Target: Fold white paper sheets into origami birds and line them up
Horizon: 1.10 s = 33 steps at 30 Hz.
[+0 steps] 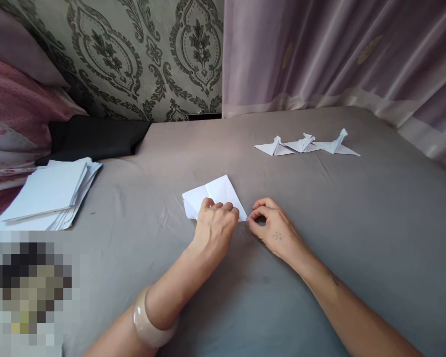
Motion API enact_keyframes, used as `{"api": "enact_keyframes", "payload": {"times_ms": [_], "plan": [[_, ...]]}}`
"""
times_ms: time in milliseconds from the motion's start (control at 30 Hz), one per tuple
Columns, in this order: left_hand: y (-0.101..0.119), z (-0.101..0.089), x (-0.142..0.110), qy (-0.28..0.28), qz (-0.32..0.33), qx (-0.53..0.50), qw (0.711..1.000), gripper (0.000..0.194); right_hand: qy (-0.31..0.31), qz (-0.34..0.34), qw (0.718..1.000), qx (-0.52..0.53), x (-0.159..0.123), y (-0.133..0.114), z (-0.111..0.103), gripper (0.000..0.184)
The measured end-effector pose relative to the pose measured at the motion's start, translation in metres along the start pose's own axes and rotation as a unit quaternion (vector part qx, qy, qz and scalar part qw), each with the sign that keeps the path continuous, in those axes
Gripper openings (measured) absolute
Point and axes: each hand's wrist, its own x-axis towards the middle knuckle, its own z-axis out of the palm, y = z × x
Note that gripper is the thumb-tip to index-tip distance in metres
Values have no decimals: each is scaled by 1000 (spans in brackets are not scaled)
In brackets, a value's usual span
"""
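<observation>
A white sheet of paper [223,187] with crease lines lies on the grey cloth in the middle of the view. Its lower edge is partly covered by my left hand [217,223], whose curled fingers press on it; the fingertips are hidden. At the paper's right corner, the thumb and index finger of my right hand [277,225] are pinched together. A bangle [144,317] circles my left wrist.
Three folded white paper figures [306,144] stand in a row at the back right. To the left are a stack of white paper [46,191] and a black cloth-like item [96,136]. A pink curtain [319,54] hangs behind the cloth-covered surface [375,238]. The lower left corner is pixelated.
</observation>
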Motion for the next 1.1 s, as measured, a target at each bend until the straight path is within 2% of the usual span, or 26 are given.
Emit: {"api": "enact_keyframes", "payload": {"times_ms": [233,333,467,733,900,1100], "plan": [[-2,-5,2,-8,18,0,1000,20,7,-44,999,20,-5,11,-6,11],[-1,-7,2,-16,24,6,1000,20,20,-91,995,39,-8,14,-6,20],[-1,-8,2,-11,30,10,999,22,14,-156,988,-13,-12,13,-3,27],[-4,-8,-5,-1,47,25,999,19,13,-157,986,-52,-14,9,-4,21],[1,-12,-10,-21,50,26,998,17,3,-185,977,-106,-19,5,-9,29],[2,-10,-8,-8,46,20,999,17,-12,-217,963,-161,-27,3,-14,35]]}}
